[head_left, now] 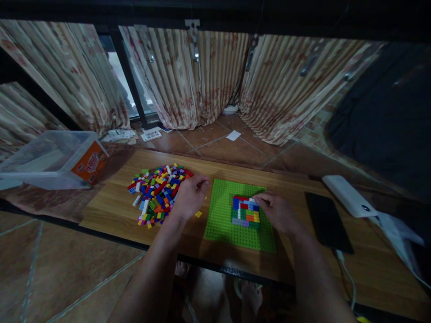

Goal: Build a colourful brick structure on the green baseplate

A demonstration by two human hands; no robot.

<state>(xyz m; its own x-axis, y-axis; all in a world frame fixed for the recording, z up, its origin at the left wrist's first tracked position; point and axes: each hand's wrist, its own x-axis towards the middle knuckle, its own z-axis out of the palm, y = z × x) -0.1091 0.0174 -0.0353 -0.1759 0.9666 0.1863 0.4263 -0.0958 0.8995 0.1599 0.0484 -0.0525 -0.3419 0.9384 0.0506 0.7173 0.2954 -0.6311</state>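
"What do we see at the fingers of the right hand (278, 213)?"

"We see thumb and fingers drawn together at a white brick (251, 200), at the far right corner of the brick mosaic (245, 213). We cannot tell whether they grip it or only touch it."

"And the left hand (191, 194)?"

"We find its thumb and fingers bent toward each other over the right edge of the brick pile (158, 193). We cannot tell whether anything sits between them."

"Where do we place the mosaic?"

"Near the middle of the green studded baseplate (218, 211), with bare studs around it. We make out red along its far edge, gray and purple along the near one."

"What lies between the pile and the baseplate?"

"We spot a yellow brick (198, 214) on the wooden tabletop (116, 202)."

"And farther out?"

"To the right we have a black smartphone (328, 222) with a white cable (350, 273) at its near end, and a white device (348, 196) just beyond. To the left we see a clear plastic tub (72, 183) bearing an orange label (90, 162). Behind everything, we notice patterned curtains (175, 80) hanging above the tiled floor (202, 139)."
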